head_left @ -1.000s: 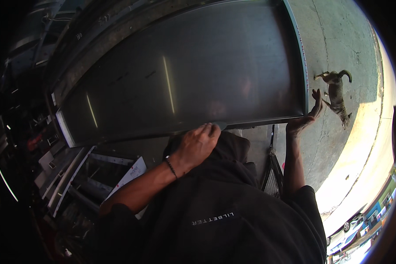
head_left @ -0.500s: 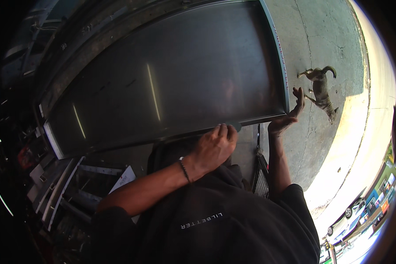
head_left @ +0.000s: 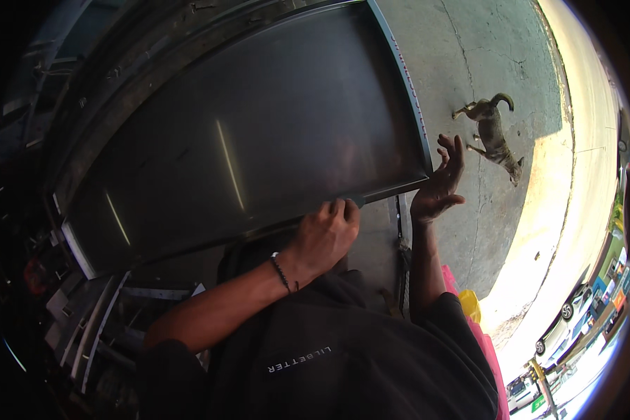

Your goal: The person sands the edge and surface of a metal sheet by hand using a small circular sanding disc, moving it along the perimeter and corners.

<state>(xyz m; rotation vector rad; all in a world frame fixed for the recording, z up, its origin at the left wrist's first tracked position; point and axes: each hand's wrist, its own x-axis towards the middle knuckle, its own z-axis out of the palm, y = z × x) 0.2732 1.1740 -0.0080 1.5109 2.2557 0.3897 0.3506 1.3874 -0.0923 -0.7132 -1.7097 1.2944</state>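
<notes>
A large dark sheet-metal panel (head_left: 280, 105) with raised, folded edges spreads out in front of me. My left hand (head_left: 327, 234), a dark bracelet on its wrist, is closed at the panel's near edge. Its fingertips pinch a small dark green pad (head_left: 358, 201), mostly hidden by the fingers, against the folded lip. At the panel's near right corner, my right hand (head_left: 441, 183) is open with its fingers spread. The heel of that hand is close beside the corner; whether it touches is unclear.
A dog (head_left: 493, 133) stands on the concrete floor (head_left: 469, 231) to the right. Metal frame pieces (head_left: 105, 322) lie in shadow at the lower left. Something pink (head_left: 484, 343) and yellow (head_left: 470, 306) shows beside my right arm. Parked cars (head_left: 563, 322) are farther off, lower right.
The view has shifted, so panel and dog appear farther left. My right hand's fingers have spread and risen beside the corner. The pink and yellow material has come into sight.
</notes>
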